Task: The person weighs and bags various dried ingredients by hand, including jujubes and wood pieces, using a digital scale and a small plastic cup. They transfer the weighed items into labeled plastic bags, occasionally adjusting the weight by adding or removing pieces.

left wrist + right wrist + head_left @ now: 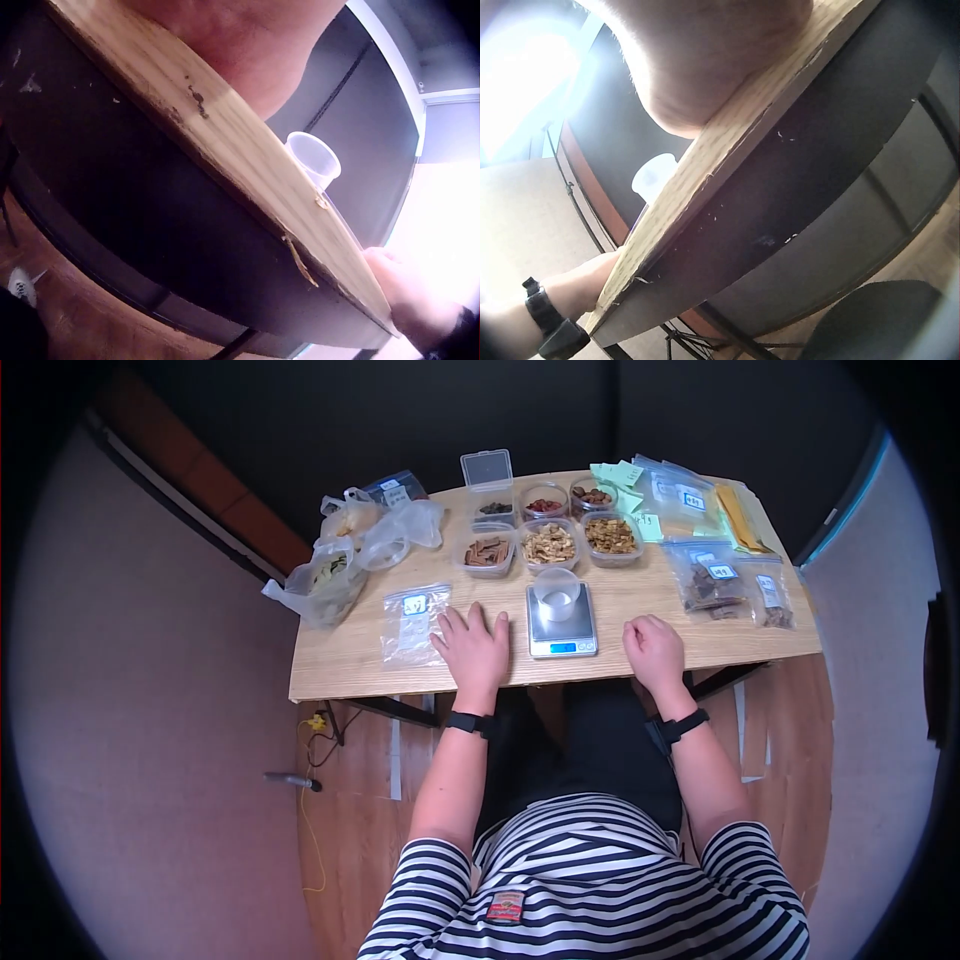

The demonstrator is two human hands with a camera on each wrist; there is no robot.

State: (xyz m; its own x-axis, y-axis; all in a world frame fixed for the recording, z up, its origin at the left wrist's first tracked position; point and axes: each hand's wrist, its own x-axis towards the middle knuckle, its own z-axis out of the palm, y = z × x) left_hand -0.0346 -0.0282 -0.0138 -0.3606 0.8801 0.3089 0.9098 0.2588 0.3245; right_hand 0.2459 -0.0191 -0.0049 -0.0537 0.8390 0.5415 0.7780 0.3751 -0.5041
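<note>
My left hand [474, 646] lies flat on the table with its fingers spread, fingertips overlapping the edge of a clear zip bag [414, 645] that has a white label. On the right, my right hand [655, 650] rests as a fist near the table's front edge, with nothing seen in it. Between the hands sits a small kitchen scale [562, 644] with a lit display. A translucent plastic cup [556, 598] stands on its pan; the cup [313, 159] also shows past the table edge in the left wrist view, and the cup [655, 177] in the right wrist view.
Behind the scale stand tubs of dried pieces: brown strips [487, 552], pale chunks [549, 546] and tan cubes [611, 538]. An open-lidded box [495, 510] is farther back. Plastic bags [335, 582] crowd the left; labelled zip bags [708, 575] and green notes [618, 476] lie right.
</note>
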